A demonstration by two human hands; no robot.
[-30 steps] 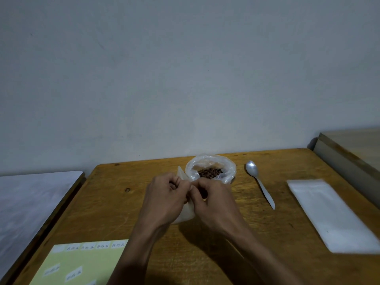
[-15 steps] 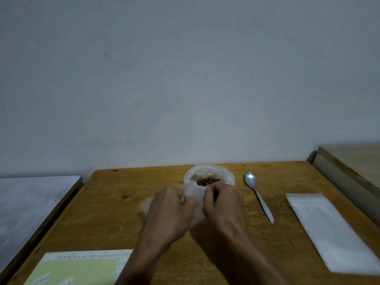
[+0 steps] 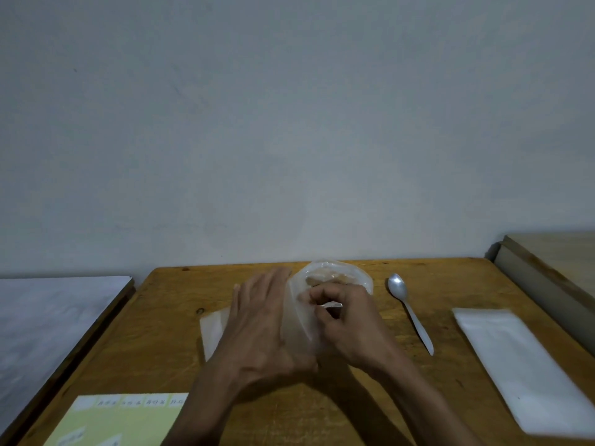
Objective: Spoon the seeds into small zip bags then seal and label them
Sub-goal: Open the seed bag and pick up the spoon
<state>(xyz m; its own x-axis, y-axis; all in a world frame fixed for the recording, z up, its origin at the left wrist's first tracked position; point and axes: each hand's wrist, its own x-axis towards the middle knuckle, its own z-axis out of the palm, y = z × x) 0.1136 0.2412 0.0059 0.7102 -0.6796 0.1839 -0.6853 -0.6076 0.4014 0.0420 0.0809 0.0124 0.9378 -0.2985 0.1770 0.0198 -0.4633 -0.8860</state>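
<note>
1. Zip bag [image 3: 212, 329], lower centre: flattened under open left hand [image 3: 260, 326].
2. Right hand [image 3: 347, 323]: pinching the bag's mouth, apparently opening it.
3. Spoon [image 3: 409, 310], right, untouched; needed next for seeds [image 3: 325, 278].

Plain grey-white wall [image 3: 289, 123] across the far half of the scene, marked only by faint scuffs. Below it, a worn wooden table [image 3: 450, 284] with a dark knot near its far left corner, meeting the wall at its far edge. To the left, just beside the table, a pale grey surface [image 3: 48, 323] with a dark wooden edge; to the right, a light wooden slab [image 3: 560, 265] set slightly higher, running back to the wall.
</note>
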